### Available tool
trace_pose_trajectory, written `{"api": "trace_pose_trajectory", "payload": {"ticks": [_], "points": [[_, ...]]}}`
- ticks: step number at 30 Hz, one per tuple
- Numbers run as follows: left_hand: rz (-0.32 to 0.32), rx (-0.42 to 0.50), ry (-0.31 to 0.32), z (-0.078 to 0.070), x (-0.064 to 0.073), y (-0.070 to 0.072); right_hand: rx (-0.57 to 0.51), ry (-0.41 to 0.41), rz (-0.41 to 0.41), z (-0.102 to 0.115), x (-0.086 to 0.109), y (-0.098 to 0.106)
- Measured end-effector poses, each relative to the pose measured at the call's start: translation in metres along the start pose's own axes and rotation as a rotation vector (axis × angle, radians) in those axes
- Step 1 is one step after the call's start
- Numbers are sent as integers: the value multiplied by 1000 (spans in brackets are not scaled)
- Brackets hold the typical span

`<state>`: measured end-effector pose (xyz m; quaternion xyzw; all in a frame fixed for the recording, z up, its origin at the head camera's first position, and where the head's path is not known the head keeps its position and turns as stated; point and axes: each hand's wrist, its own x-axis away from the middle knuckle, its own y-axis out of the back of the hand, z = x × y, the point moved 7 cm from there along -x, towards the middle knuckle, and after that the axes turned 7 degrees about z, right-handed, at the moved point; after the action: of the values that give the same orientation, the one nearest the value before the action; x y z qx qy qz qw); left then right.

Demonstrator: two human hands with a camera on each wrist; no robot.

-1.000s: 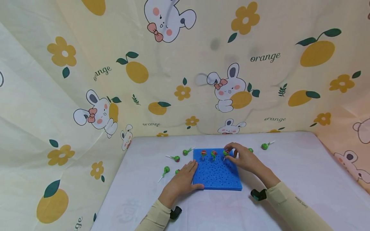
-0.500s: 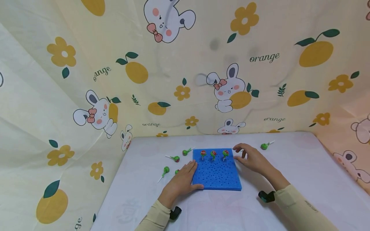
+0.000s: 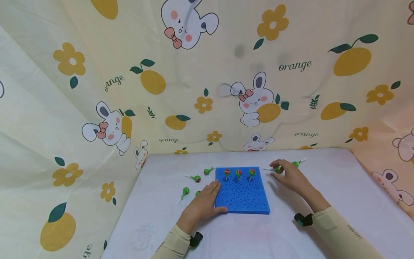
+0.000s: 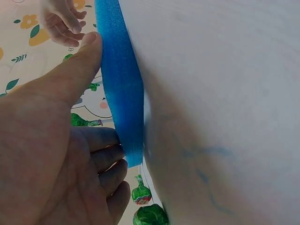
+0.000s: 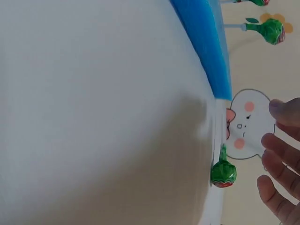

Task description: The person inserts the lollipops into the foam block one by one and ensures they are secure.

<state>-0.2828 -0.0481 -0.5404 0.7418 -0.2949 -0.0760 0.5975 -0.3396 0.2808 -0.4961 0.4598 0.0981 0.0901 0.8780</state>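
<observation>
The left hand rests, fingers extended and grasping nothing, against the board's left edge, while the right hand, thumb and fingers parted and empty, hovers by a lollipop off the board's far right corner.

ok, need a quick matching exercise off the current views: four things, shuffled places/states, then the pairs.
1. left hand
2. right hand
3. blue board
4. three standing lollipops

A. lies flat on the white table, pocked with small holes
B. in a row toward the board's far edge
C. against the board's left edge
D. right of the board, by a loose lollipop

Pairs: 1-C, 2-D, 3-A, 4-B
</observation>
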Motion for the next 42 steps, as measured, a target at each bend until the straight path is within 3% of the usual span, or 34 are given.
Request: {"api": "trace_pose_trajectory", "payload": {"ticks": [19,42], "points": [[6,-17,11,2,-2,-4,6,-60,10,-35,-12,1],[3,-13,7,1,-1,-1,-19,-122,63,-57,-21,-9]]}}
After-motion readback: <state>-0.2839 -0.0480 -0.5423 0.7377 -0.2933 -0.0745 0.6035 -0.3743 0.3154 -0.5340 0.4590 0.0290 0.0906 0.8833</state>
